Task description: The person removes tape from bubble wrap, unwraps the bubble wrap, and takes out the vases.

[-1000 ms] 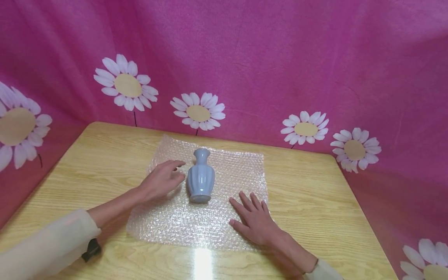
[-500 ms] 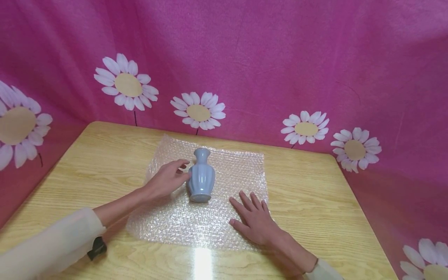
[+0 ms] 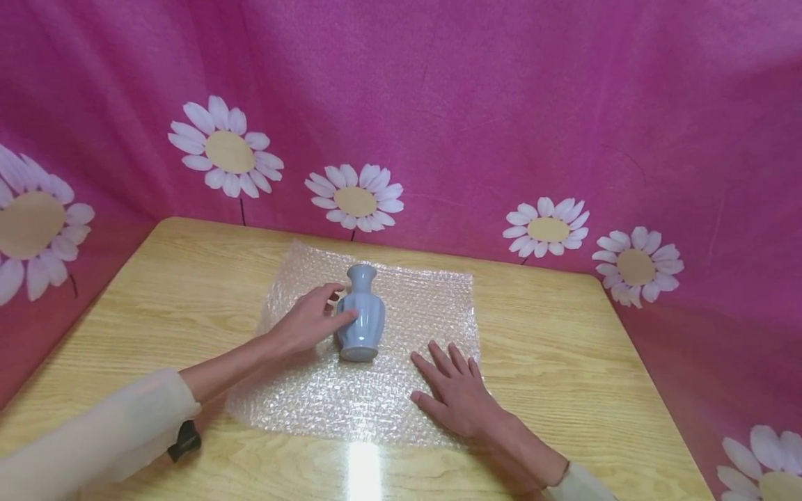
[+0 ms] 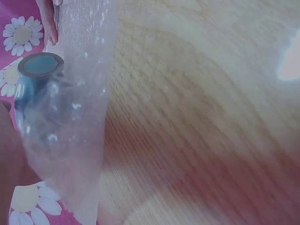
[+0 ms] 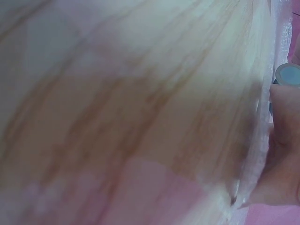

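Observation:
In the head view a glossy pale blue vase (image 3: 363, 327) lies on its side on a sheet of clear bubble wrap (image 3: 351, 400), base toward me and mouth away. My left hand (image 3: 310, 319) reaches in from the left. Its thumb lies over the vase's body, while the other fingers are bent beside the left side, near the neck. My right hand (image 3: 466, 400) rests flat on the wrap's right part, fingers spread, apart from the vase. In the left wrist view, the vase's round base (image 4: 41, 64) shows behind the wrap.
The wrap lies on a light wood-grain table (image 3: 564, 348). A pink curtain (image 3: 438, 125) with printed daisies stands behind and beside it. A small dark object (image 3: 184, 442) shows under the left sleeve (image 3: 125, 424).
My left hand has moved right toward the vase, and its thumb has come over the vase's body. The vase, the wrap and my right hand have stayed in place.

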Available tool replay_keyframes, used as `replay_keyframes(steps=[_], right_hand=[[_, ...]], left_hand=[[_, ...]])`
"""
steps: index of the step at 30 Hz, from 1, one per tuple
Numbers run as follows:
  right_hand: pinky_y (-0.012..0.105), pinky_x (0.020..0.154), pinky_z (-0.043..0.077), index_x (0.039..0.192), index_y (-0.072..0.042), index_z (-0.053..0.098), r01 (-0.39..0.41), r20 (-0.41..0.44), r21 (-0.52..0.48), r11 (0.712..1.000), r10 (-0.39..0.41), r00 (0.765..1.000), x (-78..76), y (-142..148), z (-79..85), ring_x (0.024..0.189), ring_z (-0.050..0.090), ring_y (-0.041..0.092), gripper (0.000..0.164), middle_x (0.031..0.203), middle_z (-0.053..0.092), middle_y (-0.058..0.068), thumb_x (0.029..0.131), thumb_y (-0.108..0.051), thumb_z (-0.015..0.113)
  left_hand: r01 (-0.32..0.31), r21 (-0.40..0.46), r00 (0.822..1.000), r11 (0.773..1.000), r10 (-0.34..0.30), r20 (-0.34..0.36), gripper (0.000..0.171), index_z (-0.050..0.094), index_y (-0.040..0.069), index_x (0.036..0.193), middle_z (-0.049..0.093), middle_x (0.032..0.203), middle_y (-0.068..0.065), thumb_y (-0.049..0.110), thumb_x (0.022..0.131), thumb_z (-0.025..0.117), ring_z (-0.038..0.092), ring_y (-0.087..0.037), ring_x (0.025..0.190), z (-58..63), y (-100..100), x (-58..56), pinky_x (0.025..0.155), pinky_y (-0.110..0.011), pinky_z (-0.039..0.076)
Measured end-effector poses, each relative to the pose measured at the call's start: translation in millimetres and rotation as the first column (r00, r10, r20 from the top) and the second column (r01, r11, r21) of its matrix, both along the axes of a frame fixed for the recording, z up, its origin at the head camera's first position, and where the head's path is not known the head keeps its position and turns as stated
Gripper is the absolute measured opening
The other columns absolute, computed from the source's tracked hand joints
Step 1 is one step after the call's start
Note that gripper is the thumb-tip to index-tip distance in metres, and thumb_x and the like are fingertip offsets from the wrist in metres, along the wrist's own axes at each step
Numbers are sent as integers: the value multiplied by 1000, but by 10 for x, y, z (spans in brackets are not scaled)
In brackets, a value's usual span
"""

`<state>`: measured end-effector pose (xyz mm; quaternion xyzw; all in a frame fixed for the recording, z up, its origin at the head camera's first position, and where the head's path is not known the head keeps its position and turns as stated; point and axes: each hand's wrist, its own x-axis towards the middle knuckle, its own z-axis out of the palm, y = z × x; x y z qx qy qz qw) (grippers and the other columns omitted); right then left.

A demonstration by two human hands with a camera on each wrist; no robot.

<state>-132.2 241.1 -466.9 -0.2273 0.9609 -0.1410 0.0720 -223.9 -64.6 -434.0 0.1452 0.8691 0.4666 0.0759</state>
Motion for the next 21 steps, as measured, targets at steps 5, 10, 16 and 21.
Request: replay_keyframes(steps=[5,10,16,21], right_hand=[[72,110,11,157,-21,35,-1,-9,12,1000,1,1000,-4,0,-13,147,11,47,65,163,21,15,102,-53,45],[72,110,12,157,-21,35,2,-14,8,1000,-2,1000,-4,-1,-15,147,11,47,65,163,21,15,101,-53,45],[72,110,11,156,-21,36,4,-15,5,1000,-4,1000,0,-3,-9,147,11,46,64,163,21,15,101,-53,46],[72,110,12,157,-22,35,7,-13,-2,1000,-7,1000,4,-7,-2,147,11,47,65,162,22,15,101,-53,46]], left_hand=[[-1,11,1000,1000,1,-6,72,42,0,147,53,136,-20,44,94,66,56,-34,114,-6,25,-5,95,-48,49],[1,14,1000,1000,-1,8,78,40,2,148,50,141,-19,47,91,68,56,-33,115,-1,49,-10,94,-48,50],[0,33,999,999,-1,37,83,37,0,149,56,133,-20,47,89,71,60,-33,112,-10,94,-26,90,-45,53],[17,82,998,997,-22,59,86,32,0,151,57,132,-23,43,89,72,60,-35,115,-12,126,-39,91,-45,53]])
